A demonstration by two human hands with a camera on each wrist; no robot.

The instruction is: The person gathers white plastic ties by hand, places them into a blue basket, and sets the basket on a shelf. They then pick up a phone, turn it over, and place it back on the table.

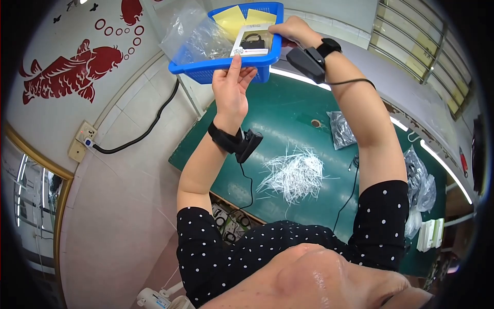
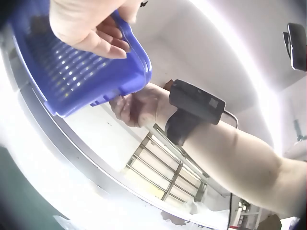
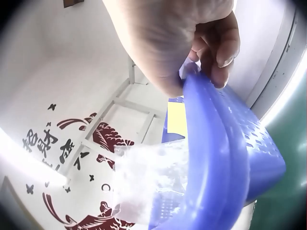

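A blue plastic basket [image 1: 221,64] is held up above the table's far edge by both hands. Inside it lie clear plastic bags [image 1: 198,38], yellow paper [image 1: 230,20] and a white-framed pack with a dark item [image 1: 253,41]. The left hand [image 1: 231,92] grips the near rim, thumb on top and fingers below. At the right end, the right hand [image 1: 296,32] grips the rim; the right wrist view shows that hand [image 3: 192,43] with its thumb and fingers around the blue rim [image 3: 211,143]. The left wrist view shows the basket's perforated side [image 2: 72,72].
On the green table [image 1: 247,118] lies a heap of thin white strips [image 1: 296,175]. Grey bagged items [image 1: 340,130] lie to its right, with more plastic bags [image 1: 419,180] and white-green boxes [image 1: 431,234] farther right. A shelf [image 1: 355,67] stands behind; cables hang from both wrist cameras.
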